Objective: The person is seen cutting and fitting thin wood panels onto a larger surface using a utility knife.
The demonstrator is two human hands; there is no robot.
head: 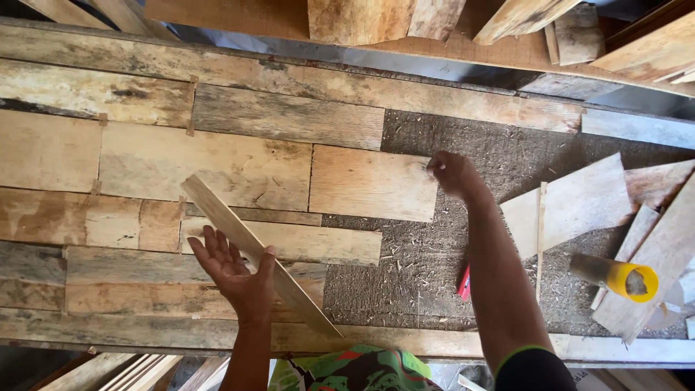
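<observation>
Head view: my left hand [235, 271], palm up with fingers spread, cradles a narrow wood strip [257, 253] whose long axis runs from ten o'clock to four o'clock. Toward two o'clock from it, my right hand [450, 174] pinches the right edge of a short plank [369, 182] lying on the dark board. Fingertips there are hidden.

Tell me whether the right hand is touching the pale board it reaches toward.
Touching. In the head view the right hand has its fingertips on the right end of the pale board, with no gap between them.
</observation>
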